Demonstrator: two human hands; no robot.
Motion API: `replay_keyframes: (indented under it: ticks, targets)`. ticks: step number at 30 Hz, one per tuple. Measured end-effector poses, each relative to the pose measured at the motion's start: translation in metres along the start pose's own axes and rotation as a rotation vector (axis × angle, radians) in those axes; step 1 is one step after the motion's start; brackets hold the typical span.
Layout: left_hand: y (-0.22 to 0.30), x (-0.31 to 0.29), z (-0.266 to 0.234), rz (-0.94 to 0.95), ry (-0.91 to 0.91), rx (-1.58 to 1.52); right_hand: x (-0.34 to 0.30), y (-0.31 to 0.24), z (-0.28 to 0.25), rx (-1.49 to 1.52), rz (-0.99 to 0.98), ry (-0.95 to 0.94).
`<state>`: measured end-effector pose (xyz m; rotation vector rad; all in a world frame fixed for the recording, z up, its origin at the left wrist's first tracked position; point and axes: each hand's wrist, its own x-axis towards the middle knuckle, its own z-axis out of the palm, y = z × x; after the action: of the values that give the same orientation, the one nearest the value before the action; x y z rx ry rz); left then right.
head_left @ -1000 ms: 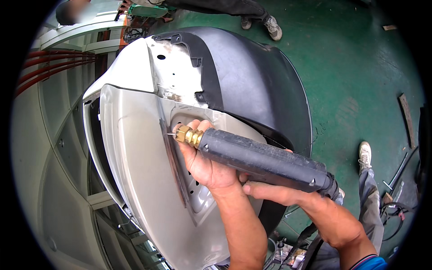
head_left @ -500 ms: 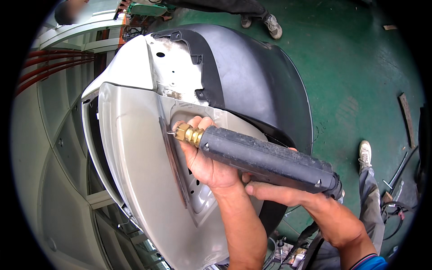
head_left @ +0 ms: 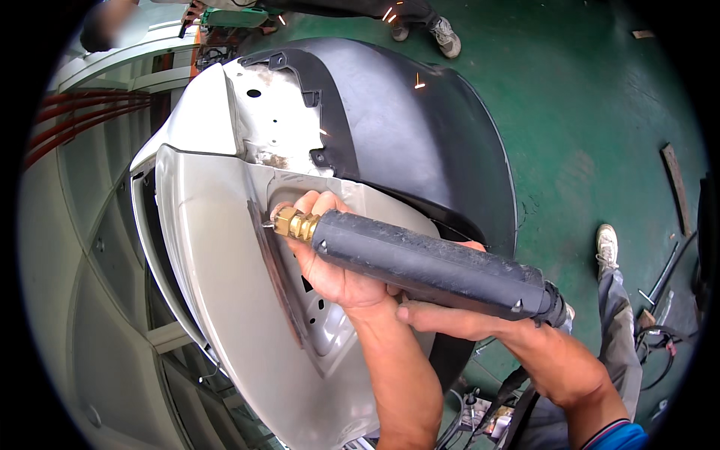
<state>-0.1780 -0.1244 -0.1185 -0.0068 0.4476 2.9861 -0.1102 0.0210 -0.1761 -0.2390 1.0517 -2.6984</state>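
Observation:
A long black welding gun (head_left: 427, 262) with a brass collar (head_left: 296, 225) and a small metal tip lies across both my hands. My left hand (head_left: 341, 277) is palm up under its front end, fingers curled up behind the collar. My right hand (head_left: 472, 322) holds the body farther back from below, most of its fingers hidden by the gun. The tip points at a dark bare strip (head_left: 277, 277) along a crease of the beige car body panel (head_left: 217, 285); whether it touches, I cannot tell.
A dark grey bumper (head_left: 412, 120) adjoins the panel beyond a white metal section (head_left: 277, 120). Orange sparks (head_left: 418, 82) show over the bumper. Another person's shoe (head_left: 448, 37) stands at the far side. Right, on the green floor (head_left: 570, 120), lie a wooden strip (head_left: 676, 187) and cables (head_left: 660, 337).
Orange sparks now fly over the bumper and near the other person's legs. The car, hands and gun appear slightly farther left in view; my grip looks the same.

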Motion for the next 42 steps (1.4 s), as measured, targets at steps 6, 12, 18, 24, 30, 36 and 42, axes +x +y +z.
replay_keyframes:
  ticks: [6, 12, 18, 24, 30, 36, 42]
  targets:
    - [0.014, -0.017, 0.003, 0.036, 0.139, 0.467, -0.022, -0.010, -0.002, 0.031, 0.153, 0.129]
    - [-0.028, -0.050, 0.054, 0.006, 0.577, 0.385, -0.059, -0.013, -0.017, -0.102, 0.172, 0.195]
    - [-0.025, -0.062, 0.044, 0.024, 0.556, 0.210, -0.068, -0.021, -0.029, -0.094, 0.214, 0.253]
    - [-0.023, -0.061, 0.041, 0.140, 0.437, 0.241, -0.069, -0.023, -0.027, 0.025, 0.283, 0.268]
    - [-0.014, -0.052, 0.042, 0.242, 0.378, 0.210, -0.066, -0.016, -0.023, 0.084, 0.254, 0.202]
    - [-0.011, -0.030, 0.040, 0.199, 0.356, -0.040, -0.059, -0.027, -0.005, 0.115, 0.314, 0.260]
    - [-0.019, -0.032, 0.036, 0.163, 0.279, -0.069, -0.063, -0.022, -0.011, 0.127, 0.267, 0.133]
